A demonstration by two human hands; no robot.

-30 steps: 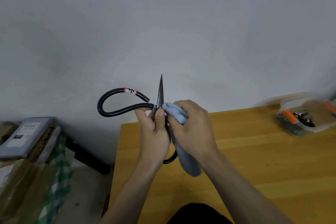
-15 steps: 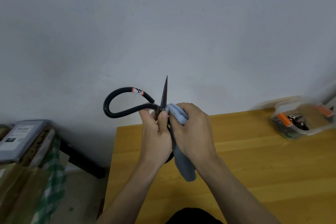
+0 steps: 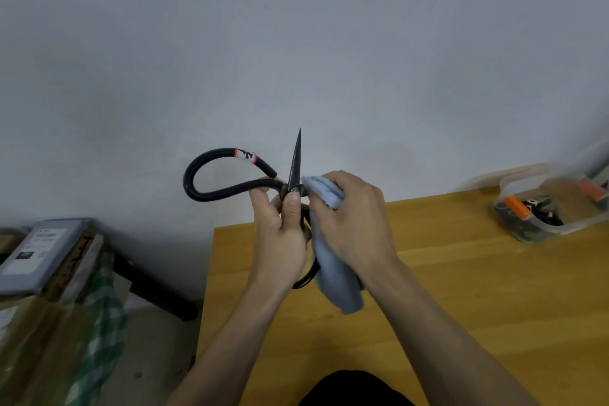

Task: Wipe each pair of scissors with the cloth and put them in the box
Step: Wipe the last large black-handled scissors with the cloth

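**Scissors held point-up, cloth at the pivot: wiping in progress**

Little has moved since the earlier frames: the blade tip has shifted slightly right against the wall and the box sits a touch nearer centre, which suggests a small turn of the head; both hands keep the same hold.

Head view, left to right:

- Grey flat case on stacked wrapped goods, far left, beside the table.
- Scissors, black, large looped handles, blades together and pointing up. One loop, with a red-and-white label, arcs out to the left; the other shows only partly, below the hands.
- Left hand, fingers curled round the scissors just below the pivot, thumb pressed up against the base of the blade.
- Cloth, pale blue, bunched against the right side of the pivot, its tail hanging down toward the table.
- Right hand, closed round the cloth and pressing it to the metal.
- Table, wooden, under both forearms.
- Box, clear plastic, far right on the table, well apart from the hands; orange-handled items already inside.

Handling note: I judge the wipe is best run from the pivot up toward the tip, cloth folded thick over the edge, fingers kept behind it, left hand steadying the blades shut. Both faces and the loops likely remain to be done before boxing.
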